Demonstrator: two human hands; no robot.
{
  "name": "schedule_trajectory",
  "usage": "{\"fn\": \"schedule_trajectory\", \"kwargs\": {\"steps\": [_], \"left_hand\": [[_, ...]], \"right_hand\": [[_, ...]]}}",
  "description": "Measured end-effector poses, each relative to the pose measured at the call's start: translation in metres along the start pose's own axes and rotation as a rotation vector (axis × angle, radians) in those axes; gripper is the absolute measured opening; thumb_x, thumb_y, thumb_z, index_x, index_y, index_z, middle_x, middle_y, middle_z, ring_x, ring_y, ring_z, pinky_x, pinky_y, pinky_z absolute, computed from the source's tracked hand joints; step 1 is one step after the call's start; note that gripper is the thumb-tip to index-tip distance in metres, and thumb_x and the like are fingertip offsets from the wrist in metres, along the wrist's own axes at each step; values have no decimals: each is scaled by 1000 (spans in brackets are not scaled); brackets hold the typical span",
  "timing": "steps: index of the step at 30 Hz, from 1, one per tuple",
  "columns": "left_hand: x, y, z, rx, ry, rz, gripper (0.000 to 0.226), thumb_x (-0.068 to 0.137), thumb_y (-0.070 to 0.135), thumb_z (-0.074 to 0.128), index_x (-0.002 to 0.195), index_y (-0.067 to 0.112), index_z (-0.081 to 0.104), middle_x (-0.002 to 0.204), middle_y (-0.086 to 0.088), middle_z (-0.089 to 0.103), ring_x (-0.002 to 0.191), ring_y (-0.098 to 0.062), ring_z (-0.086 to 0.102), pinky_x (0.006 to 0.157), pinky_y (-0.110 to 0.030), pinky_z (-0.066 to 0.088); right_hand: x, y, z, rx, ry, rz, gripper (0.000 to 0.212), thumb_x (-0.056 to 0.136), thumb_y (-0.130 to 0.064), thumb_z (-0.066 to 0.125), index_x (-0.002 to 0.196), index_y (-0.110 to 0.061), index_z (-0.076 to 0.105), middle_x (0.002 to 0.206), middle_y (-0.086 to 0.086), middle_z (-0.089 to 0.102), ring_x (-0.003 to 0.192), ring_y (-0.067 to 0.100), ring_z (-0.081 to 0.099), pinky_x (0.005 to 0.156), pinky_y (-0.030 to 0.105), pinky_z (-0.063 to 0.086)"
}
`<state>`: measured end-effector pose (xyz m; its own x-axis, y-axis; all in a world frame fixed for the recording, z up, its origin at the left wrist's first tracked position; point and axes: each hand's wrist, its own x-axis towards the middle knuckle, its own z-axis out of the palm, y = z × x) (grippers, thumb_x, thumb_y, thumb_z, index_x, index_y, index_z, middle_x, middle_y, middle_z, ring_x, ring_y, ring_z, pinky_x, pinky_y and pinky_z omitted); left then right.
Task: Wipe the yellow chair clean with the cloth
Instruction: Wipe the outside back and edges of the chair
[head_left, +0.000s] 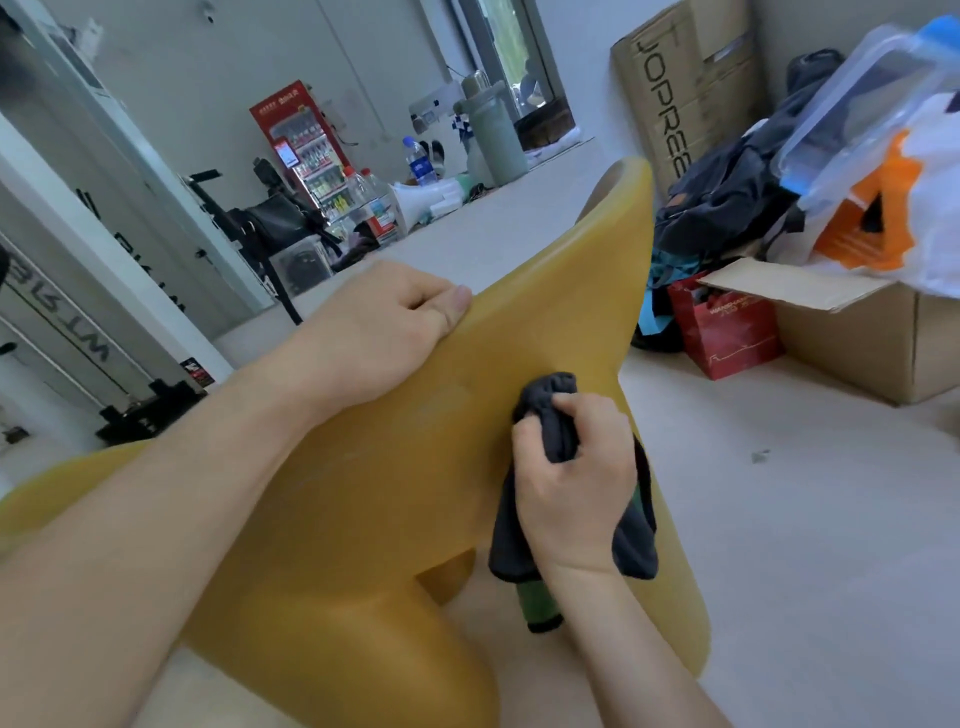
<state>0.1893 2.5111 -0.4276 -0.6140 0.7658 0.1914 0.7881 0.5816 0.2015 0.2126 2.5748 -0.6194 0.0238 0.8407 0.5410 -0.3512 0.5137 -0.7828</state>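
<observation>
Across the middle of the view stands a yellow chair (395, 467) of smooth, slightly glossy moulded plastic, with broad curved surfaces, thick rounded legs and a faint dull smear on its face. It rests on a pale floor (805, 519). The left hand (384, 332) grips the chair's upper edge, thumb lying along the rim. The right hand (571, 483) clutches a bunched dark grey cloth (550, 400), soft and creased, pressing it against the yellow surface; loose folds hang below the wrist. Nearby to the right sit a cardboard box (852, 343) and a red paper bag (727, 332).
</observation>
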Motion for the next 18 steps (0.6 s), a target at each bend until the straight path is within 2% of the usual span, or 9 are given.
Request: {"fn": "schedule_trajectory", "kwargs": {"steps": [2,4,6,7,10,14,16,18], "left_hand": [[1,-1,0,-8,3,18,53,100,42,40,99,-7,59,88,-32,61,74,-44,60,80,-60,50],[3,-4,-2,-16,12,37,48,100,38,41,88,-4,61,80,-29,59,66,-37,55,77,-56,49],[5,-8,-2,-46,18,42,43,101,32,42,73,8,64,68,-15,59,64,-26,51,76,-50,48],[5,-8,-3,-68,1,40,42,101,31,42,72,11,65,67,-8,61,64,-23,52,75,-48,48],[2,-9,-4,-122,-68,20,39,100,35,42,93,11,71,83,-12,72,76,-30,67,79,-46,57],[1,-9,-3,-136,-66,55,42,101,35,40,98,7,70,90,-19,71,83,-36,67,82,-51,55],[2,-10,-2,-134,-34,66,43,102,32,40,99,-3,65,91,-28,66,83,-40,64,86,-55,50],[5,-14,0,-142,31,68,38,102,23,39,96,-5,64,94,-28,65,91,-40,60,92,-53,45]], "right_hand": [[7,-16,0,47,-36,-55,20,78,-14,65,86,-26,51,72,4,54,68,29,53,63,50,45],[22,-41,6,97,-49,-203,7,81,-16,65,87,-14,62,74,7,56,69,31,53,63,50,44],[31,-57,14,103,-49,-311,11,82,-14,66,86,-5,68,73,10,57,69,32,52,62,48,43],[30,-57,16,110,-42,-319,11,81,-13,66,86,-3,68,73,11,57,69,32,51,61,48,43],[8,-22,11,62,-35,-273,6,79,-9,64,84,-6,63,70,10,55,65,32,50,59,48,43],[-6,-7,4,7,-61,-186,7,80,-13,63,85,-11,59,70,8,55,66,30,53,59,49,45],[9,-34,8,56,-63,-239,9,82,-15,64,87,-8,64,73,9,57,68,31,53,61,49,45],[24,-56,17,59,-58,-388,13,83,-13,64,87,-2,68,73,12,57,68,33,52,60,48,43]]}}
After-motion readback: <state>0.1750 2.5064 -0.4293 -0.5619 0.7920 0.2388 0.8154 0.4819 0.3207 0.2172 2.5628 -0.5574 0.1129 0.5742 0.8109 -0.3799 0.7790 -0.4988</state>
